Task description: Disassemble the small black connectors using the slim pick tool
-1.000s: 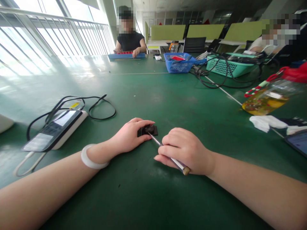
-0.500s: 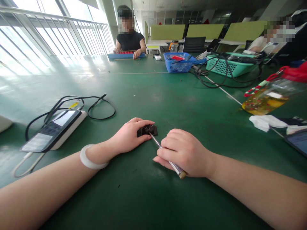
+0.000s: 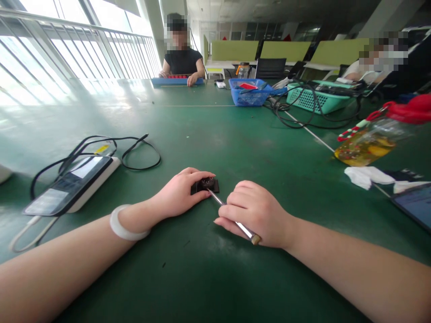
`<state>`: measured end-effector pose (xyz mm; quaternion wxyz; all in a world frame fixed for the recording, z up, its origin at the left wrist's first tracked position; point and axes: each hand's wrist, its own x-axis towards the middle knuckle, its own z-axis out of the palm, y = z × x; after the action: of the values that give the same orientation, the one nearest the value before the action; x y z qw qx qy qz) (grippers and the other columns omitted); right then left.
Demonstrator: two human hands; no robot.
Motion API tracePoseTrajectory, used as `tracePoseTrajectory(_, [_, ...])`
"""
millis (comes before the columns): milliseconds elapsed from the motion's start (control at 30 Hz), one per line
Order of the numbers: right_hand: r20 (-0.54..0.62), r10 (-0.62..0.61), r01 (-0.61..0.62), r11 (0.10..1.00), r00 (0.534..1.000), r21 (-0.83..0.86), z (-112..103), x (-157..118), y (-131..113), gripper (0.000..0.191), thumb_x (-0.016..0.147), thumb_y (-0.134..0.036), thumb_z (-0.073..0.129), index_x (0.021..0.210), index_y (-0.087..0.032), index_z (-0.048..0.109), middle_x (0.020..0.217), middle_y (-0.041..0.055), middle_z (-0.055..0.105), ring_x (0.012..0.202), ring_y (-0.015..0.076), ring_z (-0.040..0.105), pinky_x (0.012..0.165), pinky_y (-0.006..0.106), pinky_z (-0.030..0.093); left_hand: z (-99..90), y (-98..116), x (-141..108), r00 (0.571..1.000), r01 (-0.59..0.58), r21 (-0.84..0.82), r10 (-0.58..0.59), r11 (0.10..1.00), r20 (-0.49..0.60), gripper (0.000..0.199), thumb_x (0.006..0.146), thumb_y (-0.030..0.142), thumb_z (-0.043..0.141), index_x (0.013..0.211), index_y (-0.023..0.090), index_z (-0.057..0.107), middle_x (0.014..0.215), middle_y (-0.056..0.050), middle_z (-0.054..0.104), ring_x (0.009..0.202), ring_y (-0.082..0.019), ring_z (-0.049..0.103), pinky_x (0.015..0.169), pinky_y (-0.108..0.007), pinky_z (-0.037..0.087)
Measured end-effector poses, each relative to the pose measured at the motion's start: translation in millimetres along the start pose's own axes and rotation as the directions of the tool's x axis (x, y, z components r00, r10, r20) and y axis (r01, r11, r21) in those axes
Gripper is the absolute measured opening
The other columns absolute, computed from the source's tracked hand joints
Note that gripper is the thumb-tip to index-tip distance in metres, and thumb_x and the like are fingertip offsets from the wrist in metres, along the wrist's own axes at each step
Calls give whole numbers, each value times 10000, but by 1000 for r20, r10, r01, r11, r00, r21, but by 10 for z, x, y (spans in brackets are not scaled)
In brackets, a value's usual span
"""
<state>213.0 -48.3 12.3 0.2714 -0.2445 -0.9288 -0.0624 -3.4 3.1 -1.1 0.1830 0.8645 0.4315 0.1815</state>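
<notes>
On the green tabletop, my left hand (image 3: pixel 178 190) is closed around the left side of a small black part (image 3: pixel 208 183), thumb at the near side and fingers over the far side. The part lies on a flat dark base; its details are too small to make out. My right hand (image 3: pixel 257 213) is wrapped around a slim silver screwdriver-like tool (image 3: pixel 244 229) with a tan butt end. The tool slants toward me, and its thin tip touches or nearly touches the near edge of the black part, by my left thumb.
Left of my hands lies a white device with a screen (image 3: pixel 72 186) and a looped black cable (image 3: pixel 141 168). A jar with a red lid (image 3: pixel 367 146), white cloth (image 3: pixel 368 176) and a tablet (image 3: pixel 415 202) are right. Beyond stand blue (image 3: pixel 247 96) and green (image 3: pixel 316 101) baskets; another person (image 3: pixel 183 60) sits opposite.
The camera view has shifted slightly, so the background sits a little differently. Both hands keep their grips, and the tool's tip stays at the black part with hardly any movement.
</notes>
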Motion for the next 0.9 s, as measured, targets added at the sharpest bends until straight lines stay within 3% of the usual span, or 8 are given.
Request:
tracePoseTrajectory(300, [-106, 29, -23, 998, 994, 56, 14, -8, 22, 275, 904, -306, 515, 709, -164, 647, 624, 19, 598, 620, 132, 510, 667, 288, 403, 10, -14, 3, 1000, -2, 19, 2, 1000, 2, 513, 818, 371, 602, 1313, 292, 490, 1151, -45, 619, 1048, -232, 568, 930, -369, 461])
tracePoseTrajectory(433, [-121, 131, -114, 984, 984, 133, 29, -11, 45, 241, 892, -302, 540, 724, -165, 646, 656, 27, 614, 633, 134, 533, 673, 284, 407, 13, -3, -2, 1000, 31, 22, -31, 999, -5, 638, 810, 378, 607, 1398, 291, 374, 1152, -56, 616, 1044, -240, 572, 922, -386, 464])
tracePoseTrajectory(533, [-96, 267, -241, 945, 959, 220, 36, -4, 76, 198, 879, -297, 560, 753, -168, 642, 699, 30, 623, 651, 133, 550, 679, 275, 412, 14, 8, -3, 998, 54, 9, -54, 998, -10, 709, 809, 396, 605, 1438, 282, 298, 1132, -65, 629, 1051, -249, 583, 926, -400, 463])
tracePoseTrajectory(700, [-9, 480, -445, 819, 877, 362, 57, -1, 148, 129, 844, -287, 598, 784, -182, 643, 730, 15, 585, 663, 124, 556, 645, 242, 425, 17, -4, -3, 1000, 26, 13, -26, 1000, -9, 684, 810, 410, 607, 1422, 295, 325, 1157, -54, 649, 1094, -255, 574, 935, -395, 463])
tracePoseTrajectory(767, [26, 525, -491, 778, 851, 393, 67, -2, 165, 101, 831, -274, 610, 794, -187, 644, 737, 9, 577, 663, 122, 557, 637, 236, 428, 20, -15, -2, 1000, 20, 14, -20, 1000, -15, 658, 812, 390, 608, 1410, 309, 345, 1172, -42, 645, 1094, -244, 579, 938, -379, 464])
tracePoseTrajectory(900, [46, 538, -504, 751, 842, 426, 79, -2, 170, 33, 805, -207, 617, 806, -185, 642, 755, 10, 591, 683, 125, 563, 650, 238, 432, 18, -22, -5, 999, 24, 28, -23, 999, -28, 609, 826, 376, 587, 1393, 307, 375, 1197, -44, 634, 1088, -238, 591, 935, -369, 469])
